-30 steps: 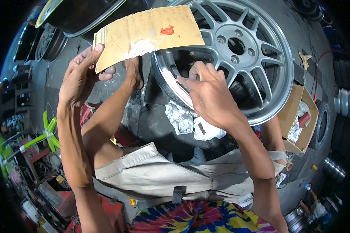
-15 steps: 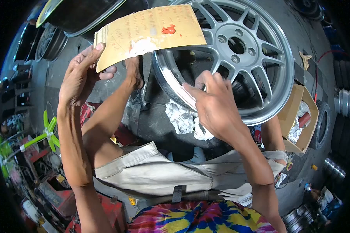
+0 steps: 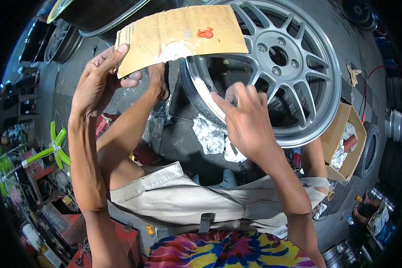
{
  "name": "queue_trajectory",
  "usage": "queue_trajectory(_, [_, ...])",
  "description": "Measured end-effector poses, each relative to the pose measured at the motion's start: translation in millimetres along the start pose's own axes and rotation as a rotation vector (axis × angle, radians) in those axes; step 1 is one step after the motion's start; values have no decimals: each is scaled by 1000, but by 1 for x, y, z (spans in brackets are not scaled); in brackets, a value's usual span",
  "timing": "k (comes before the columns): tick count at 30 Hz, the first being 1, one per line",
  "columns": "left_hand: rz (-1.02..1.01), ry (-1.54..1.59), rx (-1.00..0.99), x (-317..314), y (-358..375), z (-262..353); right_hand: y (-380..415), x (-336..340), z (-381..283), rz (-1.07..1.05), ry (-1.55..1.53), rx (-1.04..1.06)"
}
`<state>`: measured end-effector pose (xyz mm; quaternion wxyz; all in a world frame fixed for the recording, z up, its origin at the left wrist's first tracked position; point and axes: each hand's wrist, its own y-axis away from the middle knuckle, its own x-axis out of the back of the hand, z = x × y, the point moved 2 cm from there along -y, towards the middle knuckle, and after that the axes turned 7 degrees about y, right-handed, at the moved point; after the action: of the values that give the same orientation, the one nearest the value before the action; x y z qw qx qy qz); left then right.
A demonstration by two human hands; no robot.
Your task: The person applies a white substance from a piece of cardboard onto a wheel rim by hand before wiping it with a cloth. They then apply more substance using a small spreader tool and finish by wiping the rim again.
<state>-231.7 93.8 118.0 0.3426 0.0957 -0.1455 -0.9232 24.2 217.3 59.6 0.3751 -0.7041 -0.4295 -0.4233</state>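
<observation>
My left hand (image 3: pixel 103 71) pinches the left end of a curved piece of cardboard (image 3: pixel 143 42), which bears red handwriting, a white smear and a red-orange blob. The cardboard overlaps the upper left of a silver multi-spoke wheel rim (image 3: pixel 295 58). Over the lower left of that rim is my right hand (image 3: pixel 250 120), its index finger extended against the lip beside a whitish-pink patch and the other fingers curled. Whether anything small sits under that fingertip cannot be made out.
Crumpled white paper (image 3: pixel 208 135) lies on the floor below the rim. A cardboard box (image 3: pixel 339 143) with foil-like scraps and a red roll stands at the right, beside a tyre (image 3: pixel 368 145). Another wheel (image 3: pixel 94 15) is at the upper left, and a green-bladed fan (image 3: pixel 57 147) at the left.
The view has shifted slightly, so the rim and cardboard appear a little further right. My right index fingertip stays at the rim's lip, and my left hand still holds the cardboard.
</observation>
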Motion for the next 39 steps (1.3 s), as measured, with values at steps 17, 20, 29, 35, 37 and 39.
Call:
queue_trajectory(17, [4,1,-20,1,3,2,-3,4,5,-16,-32,4])
queue_trajectory(20, [5,13,-25,2,2,2,-17,-3,5,11,-54,6])
queue_trajectory(29, [7,11,-24,3,-1,1,-29,-4,14,14,-97,34])
queue_trajectory(35, [-52,-8,6,8,-6,0,1,11,13,-52,-107,-9])
queue_trajectory(37, [-59,-21,14,11,-9,-3,7,15,13,-34,-119,-32])
queue_trajectory(39, [-24,-45,27,4,-8,-2,11,19,14,29,-230,-81])
